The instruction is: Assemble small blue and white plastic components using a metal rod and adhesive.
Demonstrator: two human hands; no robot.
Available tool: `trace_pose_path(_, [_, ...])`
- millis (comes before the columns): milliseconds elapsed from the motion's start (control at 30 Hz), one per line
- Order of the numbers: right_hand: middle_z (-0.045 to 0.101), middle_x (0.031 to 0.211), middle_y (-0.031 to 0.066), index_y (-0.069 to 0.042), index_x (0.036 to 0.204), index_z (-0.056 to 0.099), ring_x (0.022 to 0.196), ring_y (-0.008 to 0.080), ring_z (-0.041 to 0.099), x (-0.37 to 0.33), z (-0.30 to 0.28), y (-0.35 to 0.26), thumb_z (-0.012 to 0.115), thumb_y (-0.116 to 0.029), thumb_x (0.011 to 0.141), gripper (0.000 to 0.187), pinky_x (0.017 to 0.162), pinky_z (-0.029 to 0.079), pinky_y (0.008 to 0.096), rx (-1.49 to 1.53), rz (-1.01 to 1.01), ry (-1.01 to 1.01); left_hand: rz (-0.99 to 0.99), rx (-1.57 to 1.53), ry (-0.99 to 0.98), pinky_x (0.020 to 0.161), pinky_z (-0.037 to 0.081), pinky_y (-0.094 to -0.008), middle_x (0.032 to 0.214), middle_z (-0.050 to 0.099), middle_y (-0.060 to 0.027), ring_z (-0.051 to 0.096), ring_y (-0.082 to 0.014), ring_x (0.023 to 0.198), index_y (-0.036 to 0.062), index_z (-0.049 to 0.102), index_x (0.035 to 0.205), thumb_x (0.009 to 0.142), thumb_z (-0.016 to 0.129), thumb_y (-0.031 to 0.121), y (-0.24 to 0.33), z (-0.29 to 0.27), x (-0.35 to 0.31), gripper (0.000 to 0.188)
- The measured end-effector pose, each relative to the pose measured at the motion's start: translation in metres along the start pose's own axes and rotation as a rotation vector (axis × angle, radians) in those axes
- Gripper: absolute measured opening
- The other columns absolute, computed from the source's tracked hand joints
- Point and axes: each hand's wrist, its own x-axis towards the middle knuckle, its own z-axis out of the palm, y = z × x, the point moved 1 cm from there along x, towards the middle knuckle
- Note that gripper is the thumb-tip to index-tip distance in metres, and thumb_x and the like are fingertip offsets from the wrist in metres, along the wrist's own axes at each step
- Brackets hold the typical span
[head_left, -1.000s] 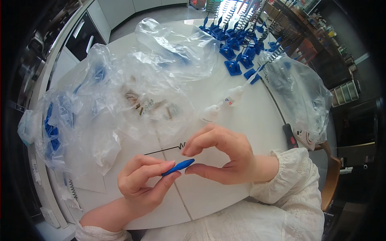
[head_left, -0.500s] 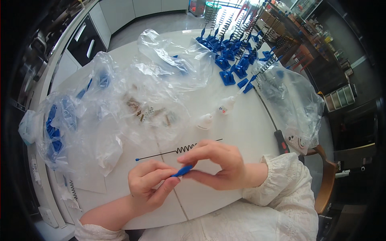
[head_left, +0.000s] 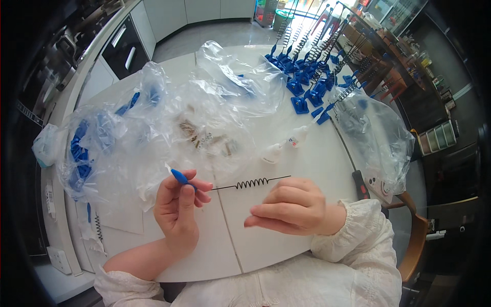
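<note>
The blue piece (head_left: 180, 177) is above the table (head_left: 276, 250), clamped between thumb and fingers of your left hand (head_left: 176, 212). You seem at the handling step; the next move likely calls for a steady grip. Your right hand (head_left: 294, 207), near the spring (head_left: 250, 183), has curled fingers; whether they pinch something, I cannot tell.

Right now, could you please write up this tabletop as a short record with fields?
Left hand: pinching a slim blue piece, tilted
Right hand: fingers curled; no held thing visible
Nearest on table: coiled black wire, lying just beyond the hands
Right side: black-and-red handle of a long thin tool
Beyond right hand: two white bottles
Far right: cluster of blue bases with coiled wires
Left and centre: crumpled clear plastic bags
</note>
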Motion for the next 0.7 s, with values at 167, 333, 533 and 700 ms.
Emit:
trace_pose_path(167, [0.061,0.072,0.0011,-0.004,0.089,0.071,0.056,0.0147,0.057,-0.001,0.017,0.001,0.083,-0.015,0.078,0.020,0.045,0.041,0.0253,0.072,-0.028,0.025,0.033,-0.028,0.022,0.070,0.046,-0.0241,0.101,0.070,-0.0121,0.064,-0.0126,0.078,0.0047,0.052,0.114,0.103,0.052,0.019,-0.001,0.002,0.002,0.018])
trace_pose_path(333, [0.059,0.069,0.0001,-0.006,0.083,0.068,0.055,0.0147,0.057,0.000,0.013,-0.007,0.084,-0.018,0.077,0.022,0.045,0.041,0.0250,-0.019,-0.055,-0.127,0.100,-0.091,0.071,0.070,0.046,-0.0250,0.102,0.065,-0.0083,0.060,-0.0110,0.079,0.0049,0.052,0.110,0.104,0.047,0.020,-0.003,-0.001,0.002,0.017])
trace_pose_path(533, [0.058,0.070,0.0004,-0.003,0.090,0.067,0.058,0.0122,0.055,0.005,-0.028,0.002,0.075,-0.015,0.088,0.015,0.049,0.040,0.0238,-0.295,-0.026,0.271,0.015,-0.062,-0.011,0.071,0.044,-0.0220,0.104,0.057,-0.0047,0.054,-0.0083,0.080,0.0051,0.057,0.103,0.099,0.057,0.011,-0.002,0.003,-0.002,0.007])
trace_pose_path(700, [0.066,0.097,0.0064,-0.002,0.110,0.064,0.078,0.0095,0.061,0.002,-0.068,0.026,0.070,0.001,0.086,0.025,0.065,0.049,0.0226,-0.278,0.168,0.740,0.099,-0.060,-0.072,0.071,0.045,-0.0208,0.104,0.056,-0.0050,0.055,-0.0084,0.083,0.0036,0.059,0.103,0.092,0.066,0.000,-0.013,-0.002,-0.001,0.014])
